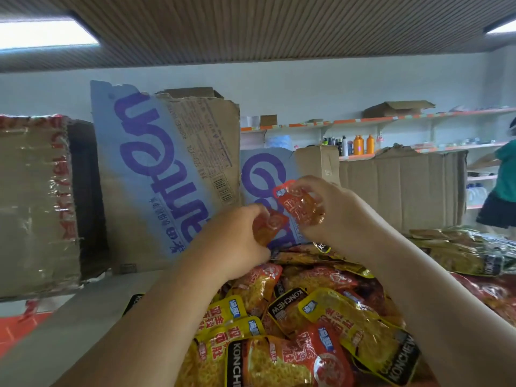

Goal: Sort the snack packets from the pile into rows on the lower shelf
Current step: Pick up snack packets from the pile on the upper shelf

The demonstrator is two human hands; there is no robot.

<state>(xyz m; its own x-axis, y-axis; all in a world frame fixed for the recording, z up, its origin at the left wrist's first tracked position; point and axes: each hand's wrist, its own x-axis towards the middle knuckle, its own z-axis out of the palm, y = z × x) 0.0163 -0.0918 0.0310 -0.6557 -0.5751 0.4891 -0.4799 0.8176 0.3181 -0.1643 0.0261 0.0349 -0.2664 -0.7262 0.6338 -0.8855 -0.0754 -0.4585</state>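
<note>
My left hand (pixel 234 241) grips a small orange snack packet (pixel 266 227) above the pile. My right hand (pixel 335 210) pinches another orange-red packet (pixel 297 203) just to its right and slightly higher. The two packets nearly touch in front of a blue-and-purple printed carton. Below my forearms lies the pile of snack packets (pixel 307 331), yellow and red ones mixed, heaped without order. More packets (pixel 460 252) lie at the right, olive and dark red.
Upright cardboard cartons stand behind the pile: a blue printed one (pixel 164 169), a taped brown one (pixel 36 205) at the left, a plain one (pixel 402 188) at the right. Bare shelf surface (pixel 83 317) shows lower left. A person (pixel 502 180) stands at far right by wall shelves with bottles.
</note>
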